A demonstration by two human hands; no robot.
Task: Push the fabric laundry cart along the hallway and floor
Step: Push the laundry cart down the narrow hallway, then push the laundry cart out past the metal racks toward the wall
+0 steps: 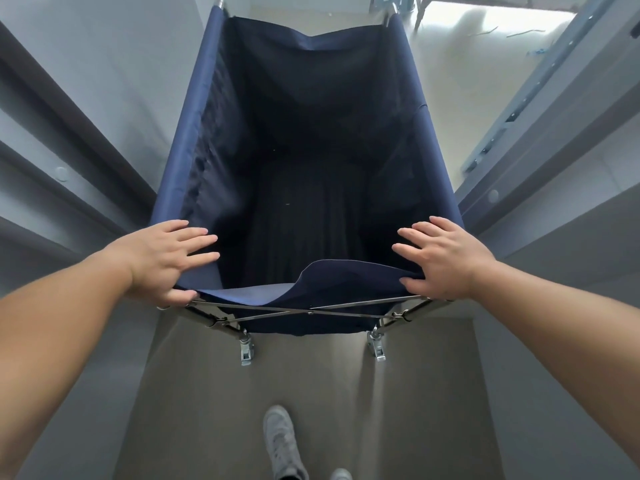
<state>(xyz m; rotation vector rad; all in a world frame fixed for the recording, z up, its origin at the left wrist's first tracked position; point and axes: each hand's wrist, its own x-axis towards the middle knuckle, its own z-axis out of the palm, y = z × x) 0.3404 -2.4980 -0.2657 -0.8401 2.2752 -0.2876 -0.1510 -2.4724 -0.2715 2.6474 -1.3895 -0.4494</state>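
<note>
A navy fabric laundry cart (194,133) on a folding metal frame fills the middle of the head view, its deep bag holding nothing that I can see. My left hand (166,258) lies flat on the near left corner of the rim, fingers spread over the fabric and thumb hooked under the edge. On the near right corner rests my right hand (443,258), fingers spread, pressing the sagging fabric edge. Two metal casters (246,351) show under the near end.
Grey walls (86,98) with dark rails close in on both sides of a narrow passage. A grey door frame (540,109) stands at the right. Beige floor (311,382) runs under me, with a bright, lighter floor beyond the cart. My grey shoe (280,441) is below.
</note>
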